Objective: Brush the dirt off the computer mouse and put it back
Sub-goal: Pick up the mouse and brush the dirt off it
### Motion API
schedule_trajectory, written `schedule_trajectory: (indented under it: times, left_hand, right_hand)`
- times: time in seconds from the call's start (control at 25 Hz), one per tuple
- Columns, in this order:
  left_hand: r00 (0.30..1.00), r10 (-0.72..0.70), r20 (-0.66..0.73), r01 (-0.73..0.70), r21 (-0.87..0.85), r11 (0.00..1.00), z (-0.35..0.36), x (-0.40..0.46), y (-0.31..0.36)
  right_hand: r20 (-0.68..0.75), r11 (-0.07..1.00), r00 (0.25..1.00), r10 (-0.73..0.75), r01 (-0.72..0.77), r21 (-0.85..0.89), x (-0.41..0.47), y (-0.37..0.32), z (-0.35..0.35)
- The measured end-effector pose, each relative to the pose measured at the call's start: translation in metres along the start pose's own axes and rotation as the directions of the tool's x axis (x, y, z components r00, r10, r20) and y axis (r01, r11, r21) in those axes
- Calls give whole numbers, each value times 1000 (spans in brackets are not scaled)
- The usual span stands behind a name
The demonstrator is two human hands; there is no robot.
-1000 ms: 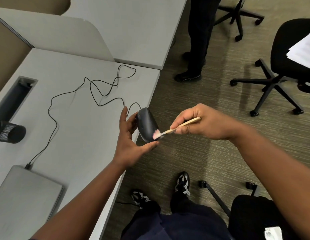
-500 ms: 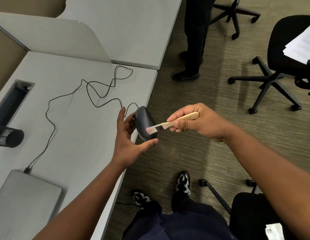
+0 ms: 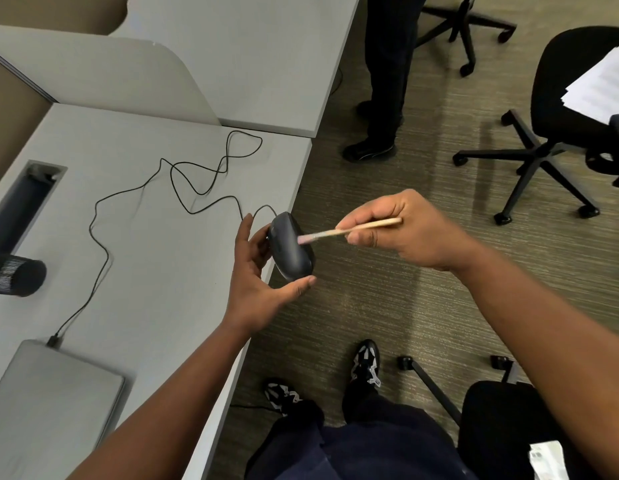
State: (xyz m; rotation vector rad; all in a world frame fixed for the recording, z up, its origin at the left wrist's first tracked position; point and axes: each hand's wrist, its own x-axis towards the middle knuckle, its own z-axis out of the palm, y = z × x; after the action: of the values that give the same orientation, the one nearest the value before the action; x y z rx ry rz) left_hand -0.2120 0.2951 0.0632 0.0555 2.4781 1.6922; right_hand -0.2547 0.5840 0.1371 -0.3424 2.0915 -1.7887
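Beside the desk edge, left hand point(image 3: 256, 271) holds mouse point(image 3: 290, 247) tilted, cable-end away.

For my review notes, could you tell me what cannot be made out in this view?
Head view:
- Dirt on the computer mouse: too small to see.
- Mouse underside: faces the left hand.
- Brush bristles: blurred.
- Laptop: cut off by the frame's left edge.

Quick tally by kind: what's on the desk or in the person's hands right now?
Computer mouse, held in the left hand: 1
Brush, held in the right hand: 1
Cable: 1
Laptop: 1
Black mesh cup: 1
Total: 5
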Motion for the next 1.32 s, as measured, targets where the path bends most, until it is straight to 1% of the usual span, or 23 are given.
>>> schedule_trajectory:
  times: [0.08,0.16,0.28,0.36,0.4,0.44,0.48,0.52,0.56,0.6,0.68,0.8,0.92,0.96,1.04,1.12,1.16,1.32]
  left_hand:
    - [1000,-9,-18,9,-16,1000,-1,1,1]
    - [999,-26,-32,26,-24,999,-1,1,0]
    - [999,-29,-20,29,-12,1000,-3,-2,0]
    - [999,-35,-9,34,-8,999,-3,-4,0]
    - [999,-37,-11,37,-7,999,-4,-5,0]
    - [999,-36,-15,35,-7,999,-4,-5,-1]
    - [999,-34,-17,34,-6,999,-5,-4,-1]
    - [999,-36,-15,35,-4,999,-5,-4,-1]
    - [999,-38,-12,38,-3,999,-5,-4,-2]
    - [999,-40,-10,40,-6,999,-5,-3,-2]
    - [999,-44,-17,44,-18,999,-5,-3,-1]
    - [999,-35,-20,35,-4,999,-6,-3,-1]
    - [1000,-26,-17,26,12,1000,-5,-3,0]
    - [999,-28,-23,28,12,1000,-6,-4,0]
    - [999,-26,-24,26,9,1000,-5,-3,0]
    - [1000,-20,-22,20,6,1000,-5,-3,0]
    - [1000,-16,-24,17,8,1000,-5,-3,0]
    - [1000,-10,-25,10,10,1000,-3,-6,-2]
  right_hand:
    - [126,999,992,10,-4,-50,-2,-1,0]
    - [205,995,977,54,-36,-88,-3,-1,-2]
    - [264,980,957,118,-69,-186,-5,-1,-3]
    - [233,973,965,124,-72,-219,-4,-3,-7]
    - [189,980,976,107,-73,-183,-3,-4,-8]
    - [136,993,987,86,-74,-89,-2,-6,-8]
    - [86,996,994,74,-78,45,-2,-7,-7]
    - [58,983,996,73,-81,167,-1,-7,-5]
    - [55,966,996,74,-85,244,0,-5,-1]
    - [69,958,994,79,-95,272,1,-3,3]
    - [131,962,986,100,-130,240,1,2,8]
    - [207,979,970,130,-159,131,-1,4,6]
    - [181,989,973,144,-147,4,0,2,0]
    - [158,990,978,137,-140,4,1,1,-2]
    - [132,987,986,100,-115,108,2,-1,-4]
    - [142,975,987,77,-105,198,2,-1,-2]
    - [151,977,986,75,-103,189,2,0,0]
    - [139,992,983,124,-120,-36,1,10,-8]
